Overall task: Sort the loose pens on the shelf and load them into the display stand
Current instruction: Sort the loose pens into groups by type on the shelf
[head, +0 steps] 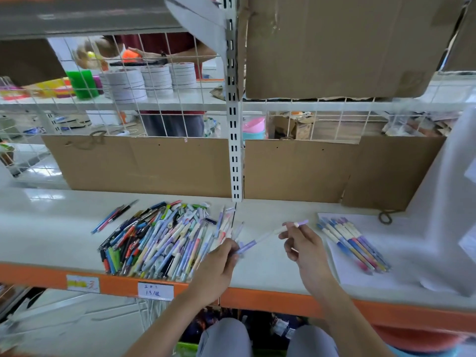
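Shelf: mixed pen pile by front edge, left of centre; sorted row toward right end. Left hand and right hand both pinch one purple pen mid-shelf. Suggest: release left grip, lay it parallel, caps aligned with row.

Pretty bright, even indoor light overall, with soft glare patches on the glossy white shelf at far left. Shadows are faint. Wide-angle lens bends the shelf edge and uprights near the borders. Some motion blur on the hands and the white sheet at right; background behind the wire grid is soft.
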Tool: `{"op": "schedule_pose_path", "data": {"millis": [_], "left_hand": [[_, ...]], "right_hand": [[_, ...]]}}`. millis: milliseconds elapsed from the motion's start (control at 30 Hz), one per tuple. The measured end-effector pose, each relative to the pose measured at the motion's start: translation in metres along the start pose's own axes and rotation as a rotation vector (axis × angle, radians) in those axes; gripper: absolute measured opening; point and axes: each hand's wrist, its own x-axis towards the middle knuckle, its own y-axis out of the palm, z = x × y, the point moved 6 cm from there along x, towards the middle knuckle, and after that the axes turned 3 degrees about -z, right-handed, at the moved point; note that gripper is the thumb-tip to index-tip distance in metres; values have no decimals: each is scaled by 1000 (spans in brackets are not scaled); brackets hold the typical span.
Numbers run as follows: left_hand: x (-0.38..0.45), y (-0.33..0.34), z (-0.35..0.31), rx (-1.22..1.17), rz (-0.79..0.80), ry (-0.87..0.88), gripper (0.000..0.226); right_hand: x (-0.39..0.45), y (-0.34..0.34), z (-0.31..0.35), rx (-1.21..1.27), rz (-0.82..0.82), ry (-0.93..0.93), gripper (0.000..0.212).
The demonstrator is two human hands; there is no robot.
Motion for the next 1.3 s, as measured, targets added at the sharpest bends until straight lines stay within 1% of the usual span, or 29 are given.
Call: {"op": "schedule_pose_path", "data": {"millis": [167,367,467,567,700,833,900,967,1033,1133,1200,1233,1300], "left_hand": [[0,5,-5,-20,33,8,8],[-7,2,-4,-68,46,-11,6],[-9,0,-4,-76,53,-17,8],[-11,1,-4,-75,62,-25,9],[-11,1,-6,-83,63,-32,15],[-11,-1,-6,-119,53,-57,13],[-11,-2,-7,-136,51,-64,16],[-10,-3,-10,-149,56,-56,15],[-9,-2,-14,-162,73,-66,16],[-8,2,-16,-199,159,-106,28],[-6,3,-22,-315,219,-154,32],[-5,3,-28,-387,237,-181,33],[2,3,-42,-485,242,-216,34]], "right_hand": [[0,-7,1,30,-3,-10,18],[1,-7,2,41,71,18,19],[-1,-5,3,3,89,5,18],[-2,-5,7,-80,89,-55,18],[-3,-4,10,-141,96,-97,17],[-2,-6,6,-109,141,12,18],[-2,-7,3,-166,153,68,18],[-3,-7,0,-211,156,99,17],[-5,-6,0,-205,169,105,17],[-11,-1,5,-153,235,69,18],[-16,4,12,-153,262,2,18],[-18,8,16,-162,253,-42,19],[-23,13,21,-140,180,-122,22]]}}
